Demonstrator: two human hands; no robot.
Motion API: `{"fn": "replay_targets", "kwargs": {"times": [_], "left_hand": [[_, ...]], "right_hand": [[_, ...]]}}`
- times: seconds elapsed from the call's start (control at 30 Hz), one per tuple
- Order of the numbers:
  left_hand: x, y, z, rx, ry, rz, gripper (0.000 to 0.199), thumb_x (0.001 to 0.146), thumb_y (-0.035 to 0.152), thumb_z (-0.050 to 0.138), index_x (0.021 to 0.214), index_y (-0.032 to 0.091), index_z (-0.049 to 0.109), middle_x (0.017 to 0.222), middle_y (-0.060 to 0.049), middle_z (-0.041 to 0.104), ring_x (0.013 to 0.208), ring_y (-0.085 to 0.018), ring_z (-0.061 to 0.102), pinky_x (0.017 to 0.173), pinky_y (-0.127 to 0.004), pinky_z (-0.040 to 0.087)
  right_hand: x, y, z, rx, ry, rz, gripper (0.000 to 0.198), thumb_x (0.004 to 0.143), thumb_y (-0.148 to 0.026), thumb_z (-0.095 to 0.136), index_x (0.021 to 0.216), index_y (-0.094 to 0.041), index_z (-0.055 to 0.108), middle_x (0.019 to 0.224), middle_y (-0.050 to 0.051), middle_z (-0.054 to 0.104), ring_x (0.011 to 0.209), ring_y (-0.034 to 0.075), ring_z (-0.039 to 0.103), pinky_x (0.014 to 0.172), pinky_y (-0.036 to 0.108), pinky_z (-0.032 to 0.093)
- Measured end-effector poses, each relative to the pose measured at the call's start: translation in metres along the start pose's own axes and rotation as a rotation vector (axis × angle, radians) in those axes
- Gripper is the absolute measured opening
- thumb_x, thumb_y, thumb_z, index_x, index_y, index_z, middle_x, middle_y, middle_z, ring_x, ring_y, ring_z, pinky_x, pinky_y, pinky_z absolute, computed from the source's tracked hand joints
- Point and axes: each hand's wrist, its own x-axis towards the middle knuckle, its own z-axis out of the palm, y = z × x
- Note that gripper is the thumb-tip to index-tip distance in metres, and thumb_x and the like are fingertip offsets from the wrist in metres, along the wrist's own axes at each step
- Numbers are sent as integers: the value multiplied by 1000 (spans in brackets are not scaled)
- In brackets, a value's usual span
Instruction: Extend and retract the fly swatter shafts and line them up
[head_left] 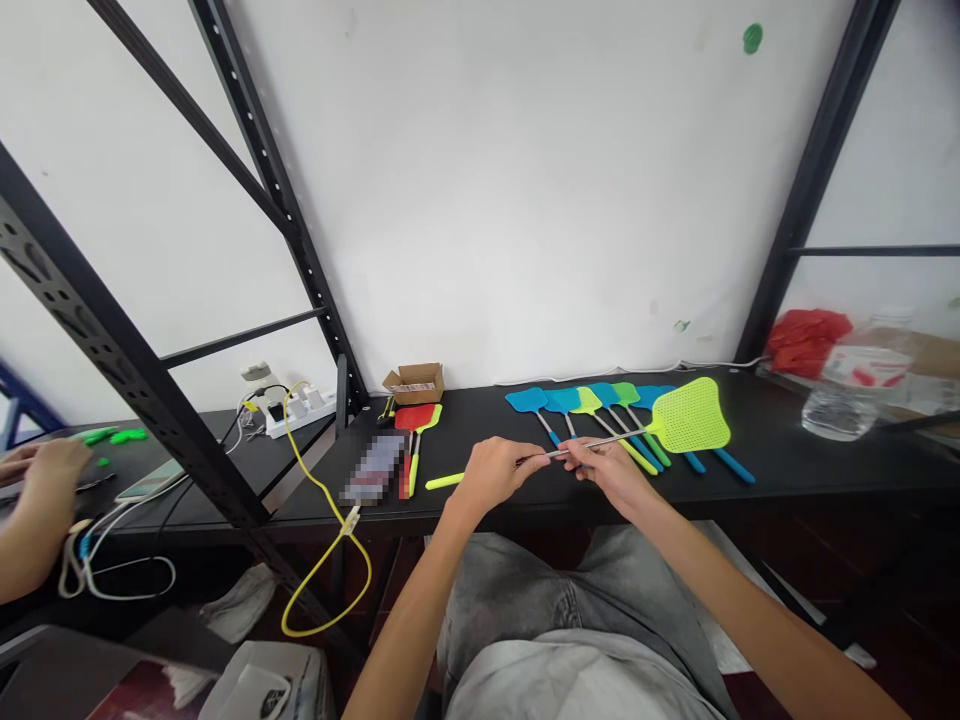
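Note:
Both hands are on one yellow-green fly swatter (688,416), held sideways over the black shelf. My left hand (491,477) is closed round the metal rod near the handle, whose yellow-green end sticks out to the left. Farther right along the same rod, my right hand (606,470) pinches it with thumb and fingers; the perforated head extends beyond it. Behind my right hand lies a row of several fly swatters in blue, yellow-green and green, among them a blue one (527,400). A red swatter (415,418) and a yellow-green one (427,420) lie together at left.
A small open cardboard box (415,382) stands against the wall. A yellow cable (324,490) hangs over the shelf's front edge, beside a blurred-out flat item (375,468). At right are a plastic bottle (855,385) and a red bag (806,342). Another person's hand (52,475) works at far left.

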Motion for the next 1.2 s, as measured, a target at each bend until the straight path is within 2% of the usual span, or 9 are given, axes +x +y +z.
{"fn": "replay_targets", "kwargs": {"times": [0.5,0.73,0.93,1.2], "left_hand": [[-2,-10,-11,-48,-18,-37,43,97,53,41,99,29,76,78,-1,72,71,-14,62,61,-24,31],[-6,-23,-16,-56,-10,-64,46,97,54,40,95,26,77,72,-1,70,65,-13,57,61,-23,33],[-7,-29,-22,-91,-3,-79,45,96,54,42,95,26,78,83,-1,74,70,-14,61,63,-23,36],[-7,-34,-23,-144,-15,-83,43,94,54,45,97,26,78,91,-2,76,79,-17,65,66,-23,40]], "right_hand": [[2,-19,-12,-4,56,-20,40,67,-53,81,83,-16,78,87,12,72,70,17,60,55,26,44],[9,-26,-34,6,156,-47,36,67,-50,82,80,-17,78,89,11,72,72,18,63,55,25,47],[12,-37,-56,20,213,-82,37,65,-51,83,78,-18,77,97,12,72,74,18,63,55,25,48],[10,-44,-57,4,229,-82,40,63,-53,84,77,-17,76,91,12,73,72,19,63,54,26,48]]}}
